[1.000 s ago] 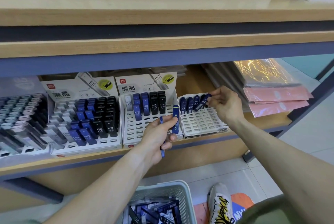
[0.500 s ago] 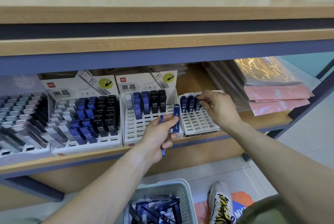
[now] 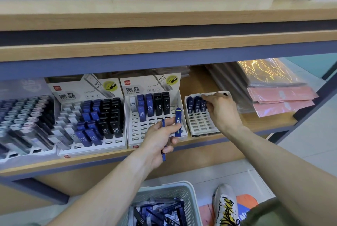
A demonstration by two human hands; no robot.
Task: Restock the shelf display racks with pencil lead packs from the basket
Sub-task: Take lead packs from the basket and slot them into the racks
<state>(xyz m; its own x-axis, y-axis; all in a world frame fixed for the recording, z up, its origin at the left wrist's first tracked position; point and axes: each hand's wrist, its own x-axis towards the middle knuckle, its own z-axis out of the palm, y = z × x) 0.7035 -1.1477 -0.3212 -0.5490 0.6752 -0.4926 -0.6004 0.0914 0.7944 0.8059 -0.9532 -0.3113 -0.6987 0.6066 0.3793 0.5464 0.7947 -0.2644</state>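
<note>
Basket (image 3: 189, 192) at bottom edge, on floor, blue and black lead packs (image 3: 160, 211) piled inside; shoe (image 3: 225, 205) beside it. Left hand (image 3: 160, 138) in front of middle rack (image 3: 156, 127), fingers curled round two blue packs (image 3: 177, 122), thumb on top. Right hand (image 3: 221, 111) over small white rack (image 3: 202, 123), fingertips pinching dark pack in back row beside three seated blue ones. Full rack (image 3: 87, 116) further left. Pink sleeves (image 3: 280, 98) on shelf at right.

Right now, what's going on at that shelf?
A person is restocking pencil lead packs. The right hand presses a dark blue pack into the back row of the small white rack, beside three already seated. The left hand holds two more blue packs in front of the middle rack. The basket below holds more.
</note>
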